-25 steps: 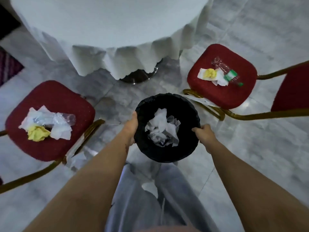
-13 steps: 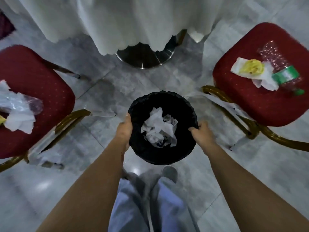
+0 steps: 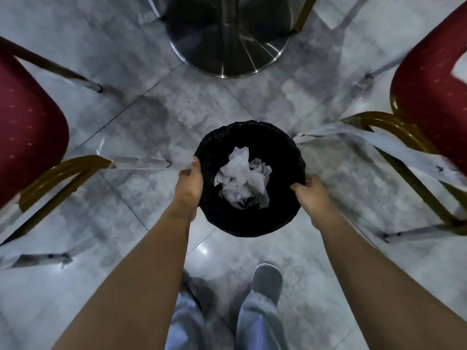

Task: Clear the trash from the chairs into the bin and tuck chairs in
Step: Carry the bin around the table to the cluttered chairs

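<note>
A round bin (image 3: 283, 147) lined with a black bag sits low between two red chairs, with crumpled white paper (image 3: 242, 178) inside. My left hand (image 3: 189, 183) grips its left rim and my right hand (image 3: 312, 193) grips its right rim. The left red chair (image 3: 27, 127) and the right red chair (image 3: 429, 97) show only parts of their seats and gold legs. The trash on both seats is out of frame, except a white corner at the right edge.
The table's round steel base (image 3: 227, 36) stands straight ahead on the grey marble floor. Gold chair legs with torn plastic wrap reach toward the bin from both sides. My feet are just behind the bin.
The view has dropped and moved forward: the tablecloth and the trash on both seats slid out of frame. The bin has gone lower toward the floor, both hands still on its rim.
</note>
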Demonstrator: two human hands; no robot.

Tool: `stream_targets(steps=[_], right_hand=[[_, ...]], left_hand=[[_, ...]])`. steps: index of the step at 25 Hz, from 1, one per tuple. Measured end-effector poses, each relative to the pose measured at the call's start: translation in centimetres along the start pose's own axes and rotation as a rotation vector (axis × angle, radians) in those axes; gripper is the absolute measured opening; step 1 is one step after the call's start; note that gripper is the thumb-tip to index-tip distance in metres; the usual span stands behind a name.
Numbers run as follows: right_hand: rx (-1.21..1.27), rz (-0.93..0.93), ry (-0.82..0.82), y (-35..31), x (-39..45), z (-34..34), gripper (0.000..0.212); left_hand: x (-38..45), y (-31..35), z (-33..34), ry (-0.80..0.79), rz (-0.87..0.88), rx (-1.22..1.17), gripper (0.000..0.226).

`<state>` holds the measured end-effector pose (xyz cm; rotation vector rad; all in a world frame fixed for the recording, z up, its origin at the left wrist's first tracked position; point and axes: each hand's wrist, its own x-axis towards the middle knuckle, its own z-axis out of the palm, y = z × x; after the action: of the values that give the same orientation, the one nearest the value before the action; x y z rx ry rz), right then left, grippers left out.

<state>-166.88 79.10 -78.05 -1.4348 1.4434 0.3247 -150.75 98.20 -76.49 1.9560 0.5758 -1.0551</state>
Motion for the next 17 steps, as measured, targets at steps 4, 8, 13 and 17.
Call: stream_targets(steps=[4,8,13,17], right_hand=[[0.009,-0.022,-0.007,-0.3,0.9,1.9,0.052],[-0.135,-0.078,0.038,-0.5,-0.2,2.8,0.063],[-0.529,-0.240,0.151,-2.2,-7.7,1.9,0.069],[-0.765,-0.419,0.084,-5.3,-14.8,2.2,0.070]], left_hand=[[1.0,-0.6,-0.6,0.013,0.017,-0.032,0.076],[0.2,-0.8,-0.9,-0.033,0.042,0.028,0.063],[-5.3,0.9,-3.9,-0.030,0.203,0.241,0.062],[-10.4,2.3,-8.6,0.060,0.360,0.469,0.066]])
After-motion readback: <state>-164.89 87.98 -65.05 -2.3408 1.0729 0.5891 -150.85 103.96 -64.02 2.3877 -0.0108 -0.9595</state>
